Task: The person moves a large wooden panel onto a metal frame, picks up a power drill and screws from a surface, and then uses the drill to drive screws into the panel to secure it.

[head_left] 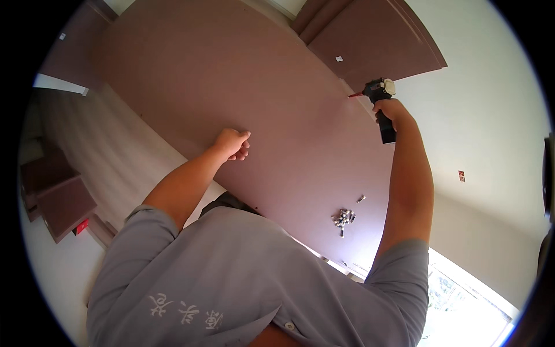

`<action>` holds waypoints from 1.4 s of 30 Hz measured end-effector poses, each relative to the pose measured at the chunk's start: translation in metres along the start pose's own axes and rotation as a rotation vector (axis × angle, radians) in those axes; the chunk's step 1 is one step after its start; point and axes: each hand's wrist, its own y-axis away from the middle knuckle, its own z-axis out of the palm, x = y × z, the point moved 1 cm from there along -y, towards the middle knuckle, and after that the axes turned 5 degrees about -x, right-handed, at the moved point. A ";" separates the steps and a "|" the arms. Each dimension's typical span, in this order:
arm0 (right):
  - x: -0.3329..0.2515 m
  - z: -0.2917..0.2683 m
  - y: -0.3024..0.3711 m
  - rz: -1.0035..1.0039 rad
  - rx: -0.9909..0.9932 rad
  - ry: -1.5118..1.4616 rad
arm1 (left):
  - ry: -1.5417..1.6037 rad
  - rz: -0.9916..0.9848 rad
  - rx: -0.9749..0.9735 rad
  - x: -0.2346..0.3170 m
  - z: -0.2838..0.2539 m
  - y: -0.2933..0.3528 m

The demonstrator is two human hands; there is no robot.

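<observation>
A large brown panel (277,92) lies flat in front of me. My right hand (391,111) is wrapped round the grip of a black cordless drill (378,91) near the panel's far right edge. The drill's red bit (355,94) points left, close to that edge; whether it touches is hard to tell. Over the panel's near middle, my left hand (233,144) is closed with its fingers curled in, and anything inside them is hidden. A small heap of metal fittings (343,218) rests on the panel's near right part, with one loose fitting (361,199) beside it.
More brown panels (376,40) stand beyond the far right edge, and another (75,40) is at the far left. On the left floor sits a brown board or box (66,205) with a small red box (81,226) by it. A bright window or doorway (462,301) is at lower right.
</observation>
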 end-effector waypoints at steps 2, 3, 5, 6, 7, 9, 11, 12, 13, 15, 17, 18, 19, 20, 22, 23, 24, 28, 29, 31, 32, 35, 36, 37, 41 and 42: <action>0.018 -0.017 0.026 -0.108 0.011 0.091 | 0.015 0.048 0.008 -0.001 0.000 -0.001; 0.034 -0.021 0.044 -0.153 0.009 0.033 | 0.018 0.068 0.004 -0.003 0.002 -0.002; 0.071 -0.005 0.090 -0.247 0.021 -0.074 | 0.026 0.112 0.062 -0.013 0.008 0.004; 0.097 0.004 0.113 -0.302 0.040 -0.125 | 0.016 0.146 0.092 -0.015 0.011 0.007; 0.132 0.017 0.138 -0.375 0.070 -0.257 | 0.009 0.186 0.124 -0.019 0.018 0.006; 0.216 0.044 0.188 -0.353 -0.008 -0.528 | 0.008 0.264 0.200 -0.032 0.041 0.002; 0.301 0.083 0.248 -0.300 0.017 -0.767 | -0.046 0.405 0.098 -0.039 0.094 -0.014; 0.326 0.103 0.285 -0.217 -0.026 -0.892 | -0.080 0.480 0.048 -0.035 0.122 -0.021; 0.360 0.123 0.315 -0.188 -0.019 -0.993 | -0.192 0.524 -0.022 -0.024 0.158 -0.022; 0.422 0.167 0.370 -0.111 0.036 -1.148 | -0.439 0.639 -0.110 -0.002 0.238 -0.026; 0.462 0.198 0.416 -0.041 0.133 -1.199 | -0.593 0.763 -0.146 0.019 0.320 -0.028; 0.475 0.211 0.437 -0.013 0.194 -1.207 | -0.621 0.816 -0.180 0.029 0.359 -0.023; 0.485 0.222 0.457 0.030 0.227 -1.225 | -0.711 0.822 -0.181 0.038 0.396 -0.018; 0.485 0.230 0.474 0.041 0.277 -1.232 | -0.801 0.827 -0.181 0.046 0.428 -0.015; 0.494 0.245 0.500 0.086 0.301 -1.269 | -1.017 0.924 -0.115 0.052 0.477 -0.015; 0.495 0.254 0.506 0.087 0.333 -1.286 | -1.130 0.973 -0.073 0.053 0.493 -0.018; 0.496 0.260 0.511 0.099 0.354 -1.300 | -1.188 0.958 -0.118 0.055 0.505 -0.030; 0.496 0.289 0.496 0.080 0.343 -1.356 | -1.186 0.661 -0.337 0.063 0.503 -0.060; 0.492 0.292 0.489 0.057 0.335 -1.317 | -1.106 0.539 -0.396 0.066 0.497 -0.055; 0.472 0.289 0.472 -0.004 0.325 -1.237 | -0.766 0.351 -0.494 0.051 0.457 -0.051; 0.461 0.288 0.463 -0.055 0.350 -1.192 | -0.591 0.271 -0.541 0.046 0.435 -0.044; 0.427 0.287 0.446 -0.155 0.415 -1.047 | -0.222 0.151 -0.665 0.027 0.357 0.003; 0.414 0.287 0.440 -0.179 0.397 -1.065 | -0.154 0.106 -0.704 0.020 0.329 0.014; 0.401 0.287 0.434 -0.199 0.374 -1.077 | -0.105 0.098 -0.721 0.014 0.304 0.025; 0.349 0.299 0.418 -0.209 0.252 -1.052 | 0.063 0.085 -0.746 0.000 0.214 0.061; 0.333 0.303 0.414 -0.214 0.218 -1.037 | 0.095 0.086 -0.741 -0.003 0.193 0.067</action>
